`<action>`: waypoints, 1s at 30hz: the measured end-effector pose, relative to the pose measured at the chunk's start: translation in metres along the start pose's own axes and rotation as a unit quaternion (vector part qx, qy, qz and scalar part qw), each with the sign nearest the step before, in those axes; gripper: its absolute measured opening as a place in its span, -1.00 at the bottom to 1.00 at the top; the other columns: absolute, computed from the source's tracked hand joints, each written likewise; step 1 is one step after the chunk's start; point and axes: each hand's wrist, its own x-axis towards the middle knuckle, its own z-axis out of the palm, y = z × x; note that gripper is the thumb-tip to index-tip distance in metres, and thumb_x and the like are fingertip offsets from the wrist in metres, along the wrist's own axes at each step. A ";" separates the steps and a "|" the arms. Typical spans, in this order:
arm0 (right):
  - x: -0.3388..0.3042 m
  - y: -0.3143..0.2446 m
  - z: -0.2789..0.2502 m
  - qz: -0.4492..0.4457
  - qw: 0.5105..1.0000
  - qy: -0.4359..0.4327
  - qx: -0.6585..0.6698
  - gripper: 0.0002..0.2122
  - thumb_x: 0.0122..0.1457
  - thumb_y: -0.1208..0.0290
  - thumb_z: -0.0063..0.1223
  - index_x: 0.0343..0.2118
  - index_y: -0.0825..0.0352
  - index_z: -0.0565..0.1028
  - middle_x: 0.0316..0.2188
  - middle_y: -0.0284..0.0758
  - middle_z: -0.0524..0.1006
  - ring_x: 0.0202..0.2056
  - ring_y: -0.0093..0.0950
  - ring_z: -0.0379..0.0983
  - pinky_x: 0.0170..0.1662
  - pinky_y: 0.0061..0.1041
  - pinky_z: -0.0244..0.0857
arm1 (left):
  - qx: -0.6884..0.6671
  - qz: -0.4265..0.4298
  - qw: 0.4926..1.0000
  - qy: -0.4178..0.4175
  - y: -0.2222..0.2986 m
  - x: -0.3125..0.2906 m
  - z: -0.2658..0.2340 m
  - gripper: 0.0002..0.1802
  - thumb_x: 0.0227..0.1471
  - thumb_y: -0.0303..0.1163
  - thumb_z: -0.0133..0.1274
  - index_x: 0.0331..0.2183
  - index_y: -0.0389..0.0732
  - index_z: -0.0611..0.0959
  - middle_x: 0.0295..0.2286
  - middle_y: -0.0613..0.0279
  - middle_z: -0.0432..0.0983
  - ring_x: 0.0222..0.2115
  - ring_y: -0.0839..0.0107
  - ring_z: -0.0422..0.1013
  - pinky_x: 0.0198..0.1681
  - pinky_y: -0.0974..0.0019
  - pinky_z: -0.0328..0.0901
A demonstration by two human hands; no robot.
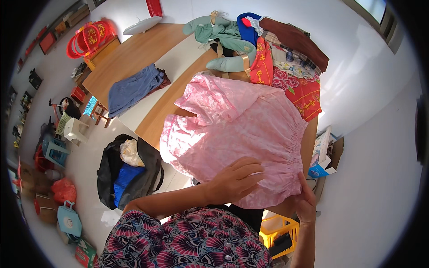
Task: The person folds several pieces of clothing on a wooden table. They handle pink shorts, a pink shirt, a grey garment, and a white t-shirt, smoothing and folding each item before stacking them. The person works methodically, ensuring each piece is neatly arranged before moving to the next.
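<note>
Pale pink patterned shorts (241, 129) lie spread over the near part of the wooden table, the legs toward the left and the gathered elastic waistband toward the right. My left hand (234, 181) is on their near side, its fingers curled together, with a pale bit of cloth showing between them. At the near corner of the waistband, my right hand (306, 201) grips the edge, the thumb lying along the elastic. Part of its fingers is hidden.
Folded blue clothing (136, 87) lies on the table (134, 49) at left. Heaped garments (290, 53) cover the far right. Below the table's left edge stands an open black bag (107, 174). A yellow basket (272, 230) and an open carton (326, 154) are at right.
</note>
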 end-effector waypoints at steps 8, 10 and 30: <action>0.008 0.006 -0.037 -0.193 0.789 -0.063 -0.579 -0.46 -0.03 0.75 0.10 0.10 0.32 0.41 0.09 -0.12 0.40 0.11 -0.18 0.34 0.14 -0.35 0.20 | -0.079 -0.521 0.755 0.389 -0.022 -0.216 -0.029 -0.25 -0.06 -0.55 0.21 0.14 -0.25 0.25 0.09 0.15 0.25 0.02 0.34 0.29 0.08 0.25 0.19; 0.029 -0.003 -0.021 -0.324 0.700 -0.056 -0.634 -0.47 -0.08 0.65 0.22 0.05 0.29 0.43 0.02 -0.10 0.44 0.04 -0.13 0.39 0.06 -0.32 0.25 | -0.247 -0.491 0.754 0.359 -0.037 -0.203 -0.031 -0.26 -0.05 -0.53 0.21 0.16 -0.24 0.28 0.08 0.15 0.33 0.04 0.34 0.32 0.09 0.28 0.21; 0.115 -0.060 0.038 -0.214 0.706 -0.260 -0.624 -0.54 -0.05 0.80 -0.06 -0.06 0.27 0.52 0.06 -0.23 0.46 0.16 -0.22 0.32 0.15 -0.31 0.28 | -0.420 -0.611 0.643 0.195 0.026 -0.214 -0.085 -0.47 -0.15 -0.68 0.23 -0.04 -0.34 0.54 -0.23 0.23 0.57 -0.25 0.44 0.49 -0.15 0.35 0.39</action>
